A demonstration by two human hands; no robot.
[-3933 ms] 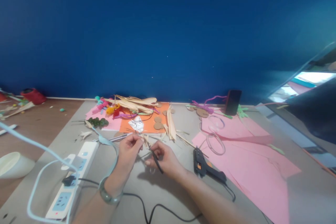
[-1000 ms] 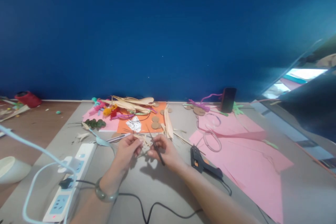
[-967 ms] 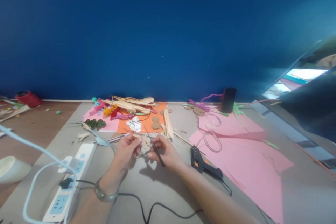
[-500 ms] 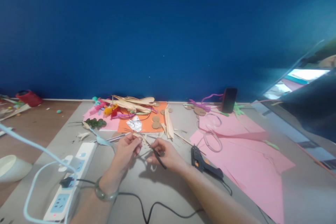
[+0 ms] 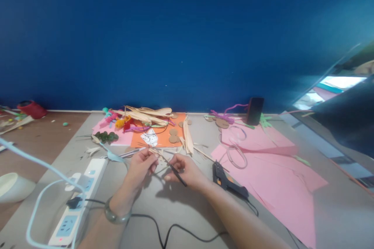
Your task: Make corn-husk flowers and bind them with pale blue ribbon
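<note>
My left hand point(image 5: 142, 164) pinches a small pale strip of corn husk point(image 5: 152, 150) between thumb and fingers. In my right hand point(image 5: 187, 169) is a slim dark tool point(image 5: 177, 174), probably tweezers, held like a pen. Its thin tip points up and left, close to the strip; whether they touch is too blurred to tell. Both hands are raised a little above the grey table, fingertips near each other. Just beyond them lie an orange sheet point(image 5: 140, 139), a speckled white paper piece point(image 5: 149, 137) and dried corn husks point(image 5: 147, 116).
A black glue gun point(image 5: 226, 183) rests right of my hands, beside pink sheets point(image 5: 280, 186). On the left is a white power strip point(image 5: 78, 202) with cables. A phone point(image 5: 255, 111) leans against the blue wall point(image 5: 187, 39). Brown discs point(image 5: 173, 136) and green leaves point(image 5: 106, 137) lie behind.
My right hand and the dark tool have shifted very slightly to the right. My left hand stays in place with the husk strip.
</note>
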